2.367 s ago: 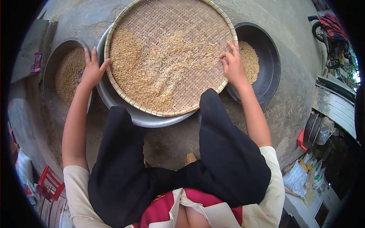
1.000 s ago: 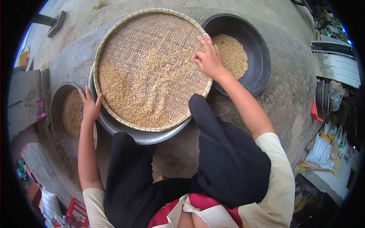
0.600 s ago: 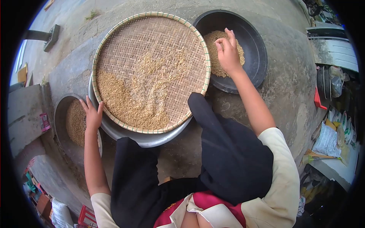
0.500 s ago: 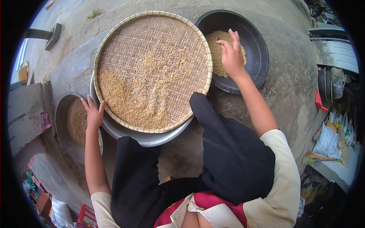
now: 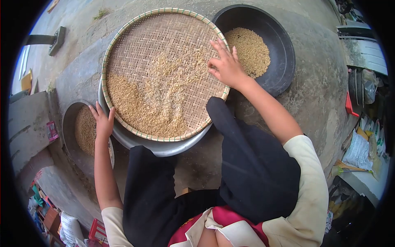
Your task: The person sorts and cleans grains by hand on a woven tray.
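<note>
A round woven bamboo tray [image 5: 140, 45] rests on a silver metal basin [image 5: 164, 150]. Unhusked grain [image 5: 152, 123] is heaped along its lower left and thinly scattered toward the middle and right. My left hand [image 5: 103, 121] lies against the tray's left rim, its fingers stretched and apart. Over the right side of the tray hovers my right hand [image 5: 228, 68], fingers spread and slightly bent, with nothing visible in them. Beyond it, a black basin [image 5: 284, 53] holds a pile of paler grain [image 5: 252, 53].
At the left, near my left forearm, stands a grey tub [image 5: 68, 131] with more grain [image 5: 85, 131]. My knees [image 5: 218, 113] flank the metal basin. Plastic bags and a red dustpan-like object [image 5: 349, 105] sit along the right edge. A concrete block [image 5: 31, 115] is at the left.
My right hand has moved left from above the black basin to above the tray's right side. My left hand stays at the left rim. The view has shifted slightly.
</note>
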A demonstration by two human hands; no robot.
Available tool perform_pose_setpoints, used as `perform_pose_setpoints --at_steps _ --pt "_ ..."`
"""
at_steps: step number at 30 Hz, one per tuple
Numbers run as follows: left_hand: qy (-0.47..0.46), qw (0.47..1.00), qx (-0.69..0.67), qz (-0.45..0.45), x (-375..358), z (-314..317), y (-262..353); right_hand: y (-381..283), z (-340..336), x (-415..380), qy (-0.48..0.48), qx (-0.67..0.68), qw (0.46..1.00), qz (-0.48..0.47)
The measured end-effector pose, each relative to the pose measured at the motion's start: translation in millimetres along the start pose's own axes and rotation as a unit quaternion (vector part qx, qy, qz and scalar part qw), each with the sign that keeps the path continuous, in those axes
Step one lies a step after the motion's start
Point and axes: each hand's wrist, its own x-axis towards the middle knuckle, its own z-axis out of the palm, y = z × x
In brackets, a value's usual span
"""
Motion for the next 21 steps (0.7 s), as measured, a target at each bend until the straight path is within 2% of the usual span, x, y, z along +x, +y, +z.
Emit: perform_pose_setpoints --at_steps 7,13,16,18,19,21 --pt "0.006 1.000 0.002 0.007 0.4 1.2 -0.5 -4.3 8.3 4.2 -0.002 -0.014 1.000 0.023" --pt "-0.001 1.000 0.002 0.000 -0.7 -1.3 4.2 -4.5 1.8 2.7 0.006 -0.003 1.000 0.005" --pt "0.000 1.000 0.003 0.004 -0.3 -0.2 1.5 -4.2 -4.4 3.2 -0.007 0.071 0.996 0.046" --pt "-0.001 1.000 0.005 0.003 -0.2 -0.7 1.8 -1.0 -9.7 3.1 0.078 0.167 0.983 0.026" --pt "-0.001 1.000 0.005 0.002 -0.5 -0.2 2.3 0.0 -16.0 1.1 0.078 0.166 0.983 0.026" --pt "0.000 1.000 0.003 0.001 -0.6 0.1 3.4 0.2 -33.2 -3.1 0.138 0.257 0.956 0.015"
